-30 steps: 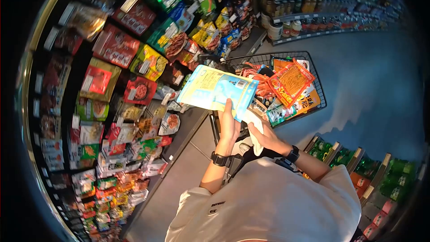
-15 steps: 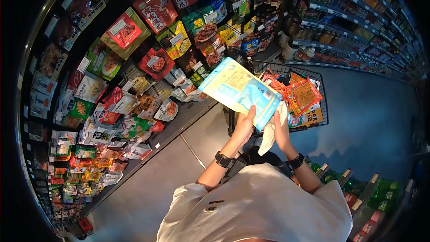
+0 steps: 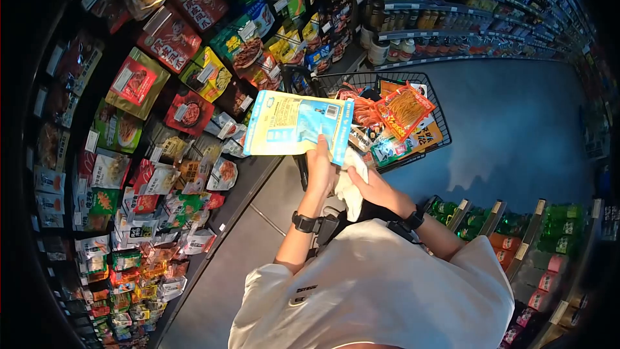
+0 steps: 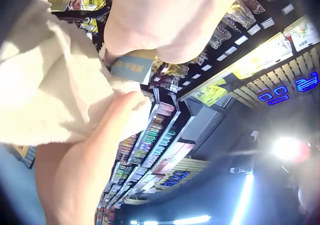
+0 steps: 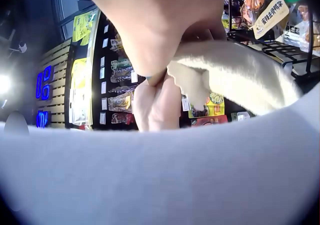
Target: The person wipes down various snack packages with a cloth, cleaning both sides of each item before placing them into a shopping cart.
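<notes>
My left hand grips a flat blue-and-yellow snack pouch by its near edge, thumb laid over the printed face. The pouch's side with the barcode is turned up. Just to the right, my right hand holds a crumpled cream-white cloth, which hangs down between the hands. In the left wrist view the cloth looks fuzzy, and only a corner of the pouch shows. The right wrist view shows both hands close together, with the cloth draped from the right one.
Beyond the hands stands a black wire shopping cart holding several snack packs, with an orange-red noodle-like pack on top. Hanging snack bags fill the shelving at left. Green bottles stand at lower right, and jar shelves at the back.
The head view has swung right and back. The pouch tilted half a second ago and now lies nearly level again; both hands keep their holds on the pouch and the cloth.
</notes>
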Tool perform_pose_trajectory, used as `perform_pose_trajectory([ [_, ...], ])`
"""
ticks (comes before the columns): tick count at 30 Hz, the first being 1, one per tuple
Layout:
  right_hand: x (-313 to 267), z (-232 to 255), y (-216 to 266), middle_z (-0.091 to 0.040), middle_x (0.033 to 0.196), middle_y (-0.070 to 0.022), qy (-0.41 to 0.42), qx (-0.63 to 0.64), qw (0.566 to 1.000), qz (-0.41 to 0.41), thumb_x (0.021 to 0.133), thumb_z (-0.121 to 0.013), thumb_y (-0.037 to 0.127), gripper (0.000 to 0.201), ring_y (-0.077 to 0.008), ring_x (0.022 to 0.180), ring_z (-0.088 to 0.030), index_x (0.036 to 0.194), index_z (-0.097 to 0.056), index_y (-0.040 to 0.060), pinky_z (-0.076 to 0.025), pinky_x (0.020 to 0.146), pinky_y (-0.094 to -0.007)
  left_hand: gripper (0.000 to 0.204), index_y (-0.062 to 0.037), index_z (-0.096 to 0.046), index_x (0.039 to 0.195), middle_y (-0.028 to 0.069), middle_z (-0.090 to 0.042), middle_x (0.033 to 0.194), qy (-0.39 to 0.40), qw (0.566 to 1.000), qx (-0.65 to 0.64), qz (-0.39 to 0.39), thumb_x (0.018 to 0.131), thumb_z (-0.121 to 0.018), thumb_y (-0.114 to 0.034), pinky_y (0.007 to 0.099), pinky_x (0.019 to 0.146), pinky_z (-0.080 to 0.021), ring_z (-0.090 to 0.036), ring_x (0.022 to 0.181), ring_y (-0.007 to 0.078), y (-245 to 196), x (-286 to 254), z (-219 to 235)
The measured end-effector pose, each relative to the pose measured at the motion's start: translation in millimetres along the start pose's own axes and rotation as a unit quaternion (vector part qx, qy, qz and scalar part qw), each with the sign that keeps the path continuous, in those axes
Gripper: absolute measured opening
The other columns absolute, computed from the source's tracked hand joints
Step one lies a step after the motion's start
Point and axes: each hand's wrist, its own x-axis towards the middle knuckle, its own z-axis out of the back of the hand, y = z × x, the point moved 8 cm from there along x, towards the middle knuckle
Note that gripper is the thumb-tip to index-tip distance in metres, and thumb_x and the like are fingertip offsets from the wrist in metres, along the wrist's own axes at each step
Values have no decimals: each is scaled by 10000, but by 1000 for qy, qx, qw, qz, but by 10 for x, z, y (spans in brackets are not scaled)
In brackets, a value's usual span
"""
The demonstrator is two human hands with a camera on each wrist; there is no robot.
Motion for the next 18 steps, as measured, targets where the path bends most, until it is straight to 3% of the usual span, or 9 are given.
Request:
perform_pose_trajectory([
  [2, -25, 66, -24, -650, 928, -82, 52, -3, 998, -22, 1072, -431, 356, 410, -180, 840, -573, 1165, -577, -15, -499, 811, -357, 367, 47, -429, 1388, 168, -574, 1314, -25, 999, 33, -28, 1073, -420, -141, 393, 1001, -505, -593, 1185, 258, 69, 74, 0],
  [7, 36, 712, -347, -660, 953, -67, 113, 75, 989, -64, 1067, -434, 413, 453, -152, 862, -588, 1163, -598, 2, -503, 815, -335, 402, 26, -396, 1427, 153, -550, 1356, 34, 985, 170, 20, 1061, -449, -129, 388, 1021, -484, -572, 1207, 248, 578, 419, -161],
  [9, -21, 1030, -726, -668, 993, -69, 126, 80, 979, -138, 1063, -449, 427, 470, -135, 915, -600, 1196, -603, 4, -502, 846, -320, 415, 11, -396, 1435, 130, -548, 1364, 37, 975, 213, 44, 1053, -470, -133, 370, 1021, -474, -569, 1202, 232, 818, 533, -195],
  [12, -107, 1672, -1000, -663, 1056, -37, 57, 95, 981, -159, 1062, -465, 428, 472, -104, 954, -598, 1256, -587, 15, -498, 857, -295, 418, 1, -416, 1436, 113, -570, 1340, 20, 966, 255, 32, 1042, -473, -123, 340, 1014, -436, -556, 1175, 204, 887, 656, -442],
  [13, -174, 1891, -1106, -659, 1084, -22, 30, 98, 981, -164, 1063, -468, 431, 477, -92, 965, -596, 1281, -579, 21, -497, 857, -285, 404, -16, -436, 1422, 91, -564, 1335, 15, 962, 271, 22, 1038, -484, -132, 342, 992, -478, -576, 1171, 197, 952, 738, -405],
  [15, -269, 2380, -1237, -659, 1086, -23, -94, 95, 981, -140, 1064, -462, 437, 498, -98, 961, -597, 1281, -578, 5, -490, 861, -279, 424, -5, -438, 1431, 131, -536, 1383, 10, 938, 346, -28, 1031, -493, -134, 360, 1044, -438, -546, 1235, 236, 996, 908, -449],
  [16, -331, 2575, -1288, -662, 1086, -25, -151, 125, 973, -125, 1064, -456, 444, 509, -103, 960, -601, 1280, -580, 0, -490, 864, -279, 434, 1, -439, 1435, 150, -522, 1407, 7, 922, 383, -53, 1027, -497, -135, 368, 1069, -417, -531, 1267, 256, 1005, 944, -502],
  [17, -402, 2727, -1375, -662, 1105, -37, -182, 155, 961, -137, 1063, -458, 440, 510, -113, 981, -605, 1286, -577, -3, -489, 878, -286, 505, -23, -413, 1482, 246, -398, 1515, -37, 784, 573, -236, 1003, -533, -135, 398, 1152, -312, -378, 1419, 355, 860, 847, -699],
  [18, -462, 2871, -1454, -662, 1124, -50, -213, 184, 948, -148, 1062, -460, 436, 510, -124, 1002, -609, 1291, -574, -6, -488, 892, -293, 597, -92, -365, 1534, 300, -248, 1582, -12, 756, 613, -231, 986, -584, -183, 459, 1199, -199, -172, 1500, 434, 869, 805, -877],
])
